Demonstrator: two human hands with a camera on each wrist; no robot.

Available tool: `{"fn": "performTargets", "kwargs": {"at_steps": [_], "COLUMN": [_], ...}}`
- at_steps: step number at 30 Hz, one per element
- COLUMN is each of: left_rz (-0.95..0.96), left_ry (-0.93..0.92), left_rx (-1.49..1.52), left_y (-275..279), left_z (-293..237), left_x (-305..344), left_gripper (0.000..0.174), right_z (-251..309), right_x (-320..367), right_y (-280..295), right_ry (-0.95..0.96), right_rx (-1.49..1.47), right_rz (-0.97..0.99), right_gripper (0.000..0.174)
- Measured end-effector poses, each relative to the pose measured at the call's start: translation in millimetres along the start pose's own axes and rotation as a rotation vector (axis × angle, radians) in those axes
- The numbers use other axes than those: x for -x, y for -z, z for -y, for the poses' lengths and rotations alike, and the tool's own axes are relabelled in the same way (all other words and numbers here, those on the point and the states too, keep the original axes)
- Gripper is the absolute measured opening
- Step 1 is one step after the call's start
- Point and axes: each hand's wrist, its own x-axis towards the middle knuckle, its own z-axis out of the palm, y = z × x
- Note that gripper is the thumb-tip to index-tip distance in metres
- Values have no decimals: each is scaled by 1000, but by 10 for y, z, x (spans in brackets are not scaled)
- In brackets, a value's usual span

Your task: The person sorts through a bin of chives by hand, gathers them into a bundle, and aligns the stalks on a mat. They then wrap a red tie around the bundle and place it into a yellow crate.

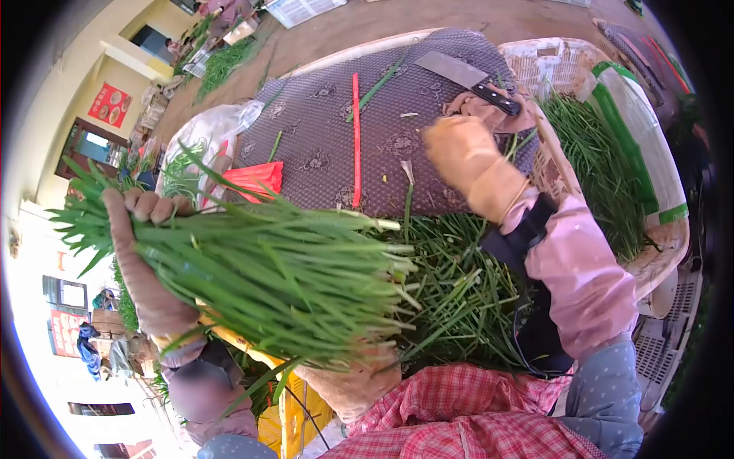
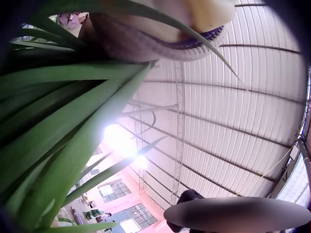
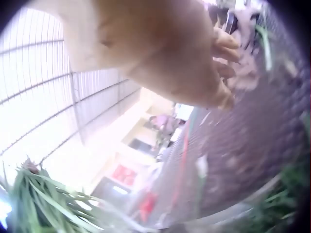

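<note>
In the head view my gloved left hand (image 1: 144, 268) grips a thick bunch of long, flat green leaves like garlic chives (image 1: 275, 256), cut pale ends pointing right. Those leaves (image 2: 73, 111) fill the left of the left wrist view. My gloved right hand (image 1: 470, 164), blurred, hovers over the patterned mat (image 1: 313, 115). Its fingers (image 3: 226, 53) are loosely bent in the right wrist view, with nothing seen in them. A red strip (image 1: 356, 145) lies straight on the mat to its left. Beyond it a cleaver (image 1: 451, 70) rests with its black handle on a brown cloth (image 1: 524, 118).
Folded red strips (image 1: 258, 177) lie at the mat's left, by a clear plastic bag (image 1: 218, 126). Loose chives (image 1: 466, 291) are piled between mat and lap. On the right, a crate (image 1: 547, 57) holds more chives (image 1: 589, 145) and a white-green sack (image 1: 638, 138).
</note>
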Motion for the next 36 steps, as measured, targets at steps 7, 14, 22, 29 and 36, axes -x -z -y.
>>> {"fn": "performTargets", "kwargs": {"at_steps": [7,14,22,29,36], "left_rz": [200,224,274,110,81], "left_ry": [58,136,-37,61,68], "left_rx": [226,325,326,403,308], "left_y": [335,624,668,516,442], "left_z": [3,-206,-22,-60,-101], "left_x": [-131,-199,-330,-277,-133], "left_gripper": [25,25,29,30,33], "right_z": [1173,674,827,1050,849], "right_x": [-404,-664,-572,-395,-192], "right_y": [-416,-320,-704,-846,-156], "right_ry": [318,328,446,348,428], "right_rx": [-293,-933,-429,-575,-466], "right_rz": [159,81,-14,-73,-96], "right_gripper": [49,45,61,37,46]}}
